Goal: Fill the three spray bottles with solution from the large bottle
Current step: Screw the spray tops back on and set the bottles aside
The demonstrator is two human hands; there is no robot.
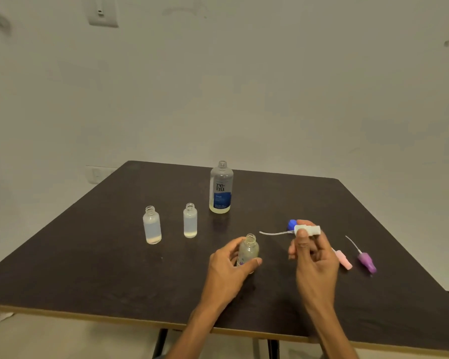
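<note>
Plain pale wall [244, 86] backs a dark table [88, 255] with a light front edge; a switch plate [103, 12] sits high on the wall at left.

Your left hand [227, 270] grips the near spray bottle [248, 251], fingers behind it and thumb across its front. That bottle is uncapped and stands upright or nearly so on the table.

Your right hand [313, 260] pinches a white spray head [307, 230] between thumb and fingertips. Its dip tube [272, 233] points left, toward the held bottle, but is apart from the bottle's neck. A blue cap [292, 224] shows just behind the spray head.

Two more spray bottles stand uncapped to the left: the left bottle [152, 225] and the middle bottle [190, 221]. Each shows a shallow layer of yellowish liquid at the bottom.

The large bottle [221, 189], uncapped and labelled "renu", stands behind and between the middle bottle and your hands. A thin layer of liquid shows at its base.

A pink spray head [345, 261] and a purple spray head [366, 261] lie on the table just right of your right hand.
</note>
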